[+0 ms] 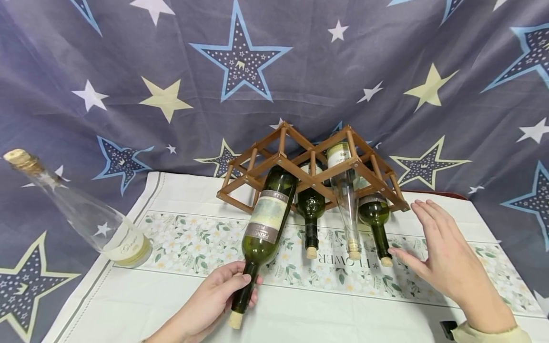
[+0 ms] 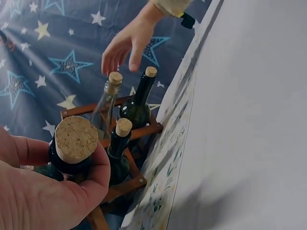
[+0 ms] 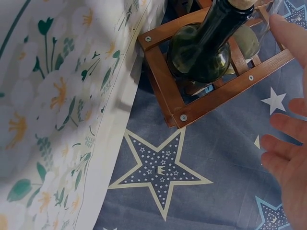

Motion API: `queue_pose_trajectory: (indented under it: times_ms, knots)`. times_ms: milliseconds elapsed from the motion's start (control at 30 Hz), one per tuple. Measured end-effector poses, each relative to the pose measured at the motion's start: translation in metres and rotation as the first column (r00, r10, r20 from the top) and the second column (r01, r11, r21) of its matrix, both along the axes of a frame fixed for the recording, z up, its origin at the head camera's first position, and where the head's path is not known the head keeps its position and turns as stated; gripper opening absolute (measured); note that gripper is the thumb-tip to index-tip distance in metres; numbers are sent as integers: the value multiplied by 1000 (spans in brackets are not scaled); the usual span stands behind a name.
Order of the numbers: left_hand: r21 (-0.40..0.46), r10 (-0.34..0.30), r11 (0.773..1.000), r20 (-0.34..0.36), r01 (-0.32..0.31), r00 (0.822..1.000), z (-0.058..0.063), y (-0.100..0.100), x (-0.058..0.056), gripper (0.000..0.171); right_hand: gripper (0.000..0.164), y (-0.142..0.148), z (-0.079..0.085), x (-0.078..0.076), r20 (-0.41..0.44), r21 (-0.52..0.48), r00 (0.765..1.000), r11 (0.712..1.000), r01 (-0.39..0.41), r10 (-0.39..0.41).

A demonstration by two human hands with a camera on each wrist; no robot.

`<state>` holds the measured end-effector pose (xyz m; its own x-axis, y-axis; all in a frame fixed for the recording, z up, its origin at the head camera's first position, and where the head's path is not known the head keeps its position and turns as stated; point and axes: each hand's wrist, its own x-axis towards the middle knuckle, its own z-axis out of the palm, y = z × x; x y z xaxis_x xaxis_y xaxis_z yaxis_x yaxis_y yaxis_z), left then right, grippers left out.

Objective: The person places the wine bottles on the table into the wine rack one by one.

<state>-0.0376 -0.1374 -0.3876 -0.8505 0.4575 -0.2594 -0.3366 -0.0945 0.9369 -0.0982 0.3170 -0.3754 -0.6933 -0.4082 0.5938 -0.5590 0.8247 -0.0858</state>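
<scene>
My left hand (image 1: pixel 214 297) grips the neck of a green wine bottle (image 1: pixel 267 216), its cork pointing toward me. The bottle's base end reaches into the left part of a wooden wine rack (image 1: pixel 315 178); the rack bars hide how far. In the left wrist view, thumb and fingers curl around the neck just below the cork (image 2: pixel 76 139). My right hand (image 1: pixel 446 252) is beside the rack's right end with fingers extended, holding nothing. Its thumb is close to the corked neck of another green bottle (image 1: pixel 375 214); whether they touch I cannot tell.
Also in the rack lie a green bottle (image 1: pixel 310 205) and a clear bottle (image 1: pixel 346 205). A clear corked bottle (image 1: pixel 128 243) stands at the left on the white tablecloth (image 1: pixel 334 314). Behind hangs a star-patterned curtain (image 1: pixel 300 90). A small black object (image 1: pixel 448 328) lies near my right wrist.
</scene>
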Motion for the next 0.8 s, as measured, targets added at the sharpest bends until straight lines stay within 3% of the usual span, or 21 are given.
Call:
queue_pose_trajectory:
  times_ms: [533, 800]
  knots:
    - [30, -24, 999, 9, 24, 1000, 7, 6, -7, 45, 104, 0, -2, 0, -20, -5, 1000, 1000, -3, 2]
    - [40, -19, 999, 0, 18, 1000, 8, 9, -9, 46, 107, 3, -4, 0, 55, 17, 997, 999, 52, -53]
